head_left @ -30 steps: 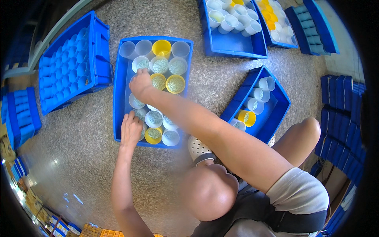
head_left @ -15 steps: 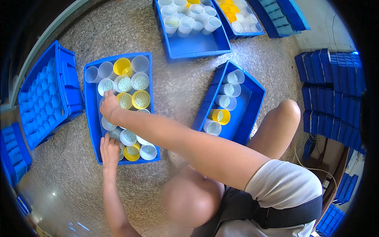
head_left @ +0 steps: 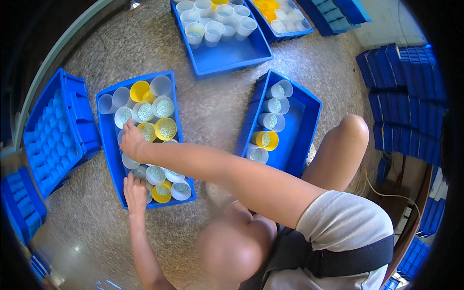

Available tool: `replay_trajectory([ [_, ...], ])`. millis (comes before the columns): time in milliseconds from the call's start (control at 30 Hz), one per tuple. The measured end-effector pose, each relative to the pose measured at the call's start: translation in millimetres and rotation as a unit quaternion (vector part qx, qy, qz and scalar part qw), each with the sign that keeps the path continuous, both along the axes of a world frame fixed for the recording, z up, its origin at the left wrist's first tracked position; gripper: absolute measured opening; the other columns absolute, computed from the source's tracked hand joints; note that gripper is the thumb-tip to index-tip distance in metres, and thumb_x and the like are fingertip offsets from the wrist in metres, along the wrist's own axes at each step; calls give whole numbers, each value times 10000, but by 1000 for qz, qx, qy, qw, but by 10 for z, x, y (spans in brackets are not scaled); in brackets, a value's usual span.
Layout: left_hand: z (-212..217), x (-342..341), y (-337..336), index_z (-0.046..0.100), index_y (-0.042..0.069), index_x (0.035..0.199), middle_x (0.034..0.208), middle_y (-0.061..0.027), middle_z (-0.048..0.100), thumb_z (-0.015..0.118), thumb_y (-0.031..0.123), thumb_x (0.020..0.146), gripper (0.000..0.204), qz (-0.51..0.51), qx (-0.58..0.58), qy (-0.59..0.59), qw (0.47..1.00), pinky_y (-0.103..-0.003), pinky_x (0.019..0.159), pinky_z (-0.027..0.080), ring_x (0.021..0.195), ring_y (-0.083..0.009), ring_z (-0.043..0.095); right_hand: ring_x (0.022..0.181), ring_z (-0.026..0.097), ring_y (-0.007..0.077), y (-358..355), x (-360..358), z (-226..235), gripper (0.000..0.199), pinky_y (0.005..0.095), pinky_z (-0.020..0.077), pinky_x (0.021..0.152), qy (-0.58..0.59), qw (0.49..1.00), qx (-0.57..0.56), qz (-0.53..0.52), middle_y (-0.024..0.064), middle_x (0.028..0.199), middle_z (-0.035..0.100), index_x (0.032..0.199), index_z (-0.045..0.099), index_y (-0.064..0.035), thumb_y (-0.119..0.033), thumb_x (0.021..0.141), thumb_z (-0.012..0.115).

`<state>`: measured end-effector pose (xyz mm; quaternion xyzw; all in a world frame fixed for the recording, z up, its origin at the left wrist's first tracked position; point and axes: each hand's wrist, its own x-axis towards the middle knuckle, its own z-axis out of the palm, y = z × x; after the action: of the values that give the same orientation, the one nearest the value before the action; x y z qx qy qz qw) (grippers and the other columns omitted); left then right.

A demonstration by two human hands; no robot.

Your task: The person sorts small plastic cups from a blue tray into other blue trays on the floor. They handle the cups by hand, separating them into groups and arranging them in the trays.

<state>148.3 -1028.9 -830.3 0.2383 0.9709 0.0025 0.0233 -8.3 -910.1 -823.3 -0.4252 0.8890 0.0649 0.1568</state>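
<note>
In the blue crate (head_left: 110, 176) on the left stand several translucent white cups and yellow cups, many with pale green pellets in them. My right hand (head_left: 133, 143) reaches across to the crate's left side, its fingers closed at the rim of a white cup (head_left: 124, 116) with pellets. Nearer me, my left hand (head_left: 136, 192) has curled fingers at the edge of another pellet-filled cup (head_left: 140, 171). Both hands partly cover the cups beneath them. A yellow cup (head_left: 166, 128) with pellets stands right of my right hand; another yellow cup (head_left: 140, 91), at the far end, shows no pellets.
A second blue crate (head_left: 302, 133) to the right has a row of tilted cups along its left side. Beyond lies a blue crate (head_left: 227, 57) of filled cups. Blue racks of cups (head_left: 53, 130) stand at far left; stacked blue crates (head_left: 408, 106) line the right wall.
The whole view has shifted a little, with the left crate appearing lower and the far crates higher. Both hands keep nearly the same places over the cups.
</note>
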Motion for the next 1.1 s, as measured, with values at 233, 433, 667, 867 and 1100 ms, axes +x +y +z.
replay_trajectory([
  [233,6,-18,-7,701,-2,690,751,-107,660,658,8,683,45,-5,22,-7,1000,-413,745,469,943,-283,604,1329,486,387,186,142,-7,323,678,211,1182,84,991,-104,-17,128,1227,683,1154,766,-125,-271,918,601],
  [433,7,-29,-5,722,18,729,742,-101,646,639,63,720,95,-3,-7,-25,1000,-400,763,473,923,-274,600,1357,482,360,785,389,-6,282,638,240,1204,80,948,-308,-28,157,1185,671,1052,755,-43,-186,832,650],
  [667,-1,-10,-42,699,15,698,776,-127,661,635,47,720,74,-16,3,-13,1000,-409,771,478,982,-296,618,1292,526,353,1428,447,128,256,579,318,1172,1,921,-384,-68,163,1172,646,1030,709,-20,-115,800,652],
  [867,-4,71,-20,698,21,715,789,-121,667,634,42,734,70,22,-20,-19,999,-397,800,488,999,-286,618,1248,554,311,1647,392,193,230,529,358,1151,-16,906,-414,-90,145,1145,652,1019,694,-20,-125,814,691],
  [1100,520,57,228,713,14,856,939,-109,699,624,32,787,114,47,-63,-65,995,-406,812,481,971,-277,604,1060,634,303,2606,293,425,192,480,480,1004,-15,929,-366,-54,128,1057,671,998,672,-46,-115,821,702],
])
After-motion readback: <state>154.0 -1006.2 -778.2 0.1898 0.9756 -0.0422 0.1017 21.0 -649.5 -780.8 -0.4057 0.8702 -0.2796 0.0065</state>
